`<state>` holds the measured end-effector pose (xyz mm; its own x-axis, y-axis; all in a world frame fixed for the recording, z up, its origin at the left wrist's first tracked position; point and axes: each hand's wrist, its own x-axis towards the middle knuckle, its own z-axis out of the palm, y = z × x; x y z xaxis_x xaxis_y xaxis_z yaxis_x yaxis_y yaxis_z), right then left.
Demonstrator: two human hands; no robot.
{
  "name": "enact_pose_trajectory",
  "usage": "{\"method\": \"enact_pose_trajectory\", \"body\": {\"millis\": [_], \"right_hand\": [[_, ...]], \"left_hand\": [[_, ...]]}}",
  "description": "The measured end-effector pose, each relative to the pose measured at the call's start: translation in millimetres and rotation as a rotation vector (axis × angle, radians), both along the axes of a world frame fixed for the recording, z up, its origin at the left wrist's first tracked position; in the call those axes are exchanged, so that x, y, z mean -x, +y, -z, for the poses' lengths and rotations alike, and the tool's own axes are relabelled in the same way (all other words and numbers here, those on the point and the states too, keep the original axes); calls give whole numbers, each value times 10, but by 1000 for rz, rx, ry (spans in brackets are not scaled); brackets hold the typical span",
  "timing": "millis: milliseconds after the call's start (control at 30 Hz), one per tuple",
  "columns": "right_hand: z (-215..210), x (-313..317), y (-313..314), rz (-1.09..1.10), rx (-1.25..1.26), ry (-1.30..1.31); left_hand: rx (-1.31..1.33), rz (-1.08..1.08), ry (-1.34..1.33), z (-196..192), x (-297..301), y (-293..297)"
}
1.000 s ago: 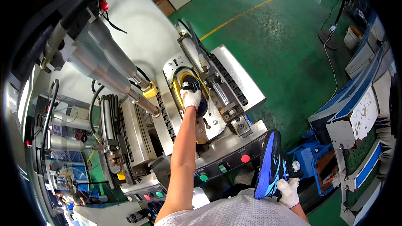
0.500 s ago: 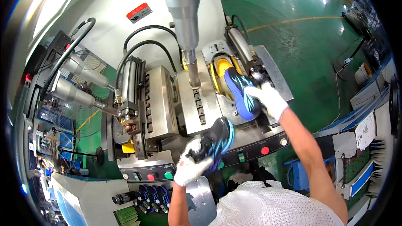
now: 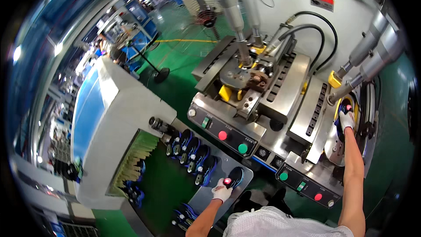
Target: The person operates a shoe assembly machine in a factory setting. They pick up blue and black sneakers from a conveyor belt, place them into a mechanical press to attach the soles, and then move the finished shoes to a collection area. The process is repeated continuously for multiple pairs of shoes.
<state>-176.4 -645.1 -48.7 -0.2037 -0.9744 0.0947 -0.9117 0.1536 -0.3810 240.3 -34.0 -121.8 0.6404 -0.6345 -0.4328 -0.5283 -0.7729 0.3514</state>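
Observation:
My gloved left hand (image 3: 222,192) is closed on the heel end of a black shoe with blue trim (image 3: 237,177), which is at the metal shelf (image 3: 225,165). A pinkish-red spot shows at the shoe's opening. At the far right, my gloved right hand (image 3: 347,120) grips another dark blue shoe (image 3: 341,113) in the yellow-edged station of the pressing machine (image 3: 298,127). Much of that shoe is hidden by the hand and the press cylinders (image 3: 366,68). Both gloves are white.
Several black and blue shoes (image 3: 190,153) stand in a row on the shelf beside my left hand. A green-bristled brush opening (image 3: 133,162) in a pale cabinet (image 3: 105,149) lies to the left. Red and green buttons (image 3: 242,148) line the machine's front. A fan (image 3: 206,17) stands behind.
My view has swung left. My left hand has carried its shoe from the machine's front down to the shelf. My right hand stays with its shoe at the right-hand station.

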Motion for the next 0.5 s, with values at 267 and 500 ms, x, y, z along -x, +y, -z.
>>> {"method": "enact_pose_trajectory", "body": {"millis": [267,500], "right_hand": [[-1214,-1650,3081,-578,282,-354],[-100,-1935,4282,-719,-177,590]], "left_hand": [[200,-158,-32,450,99,321],[207,197,266,18,-280,265]]}}
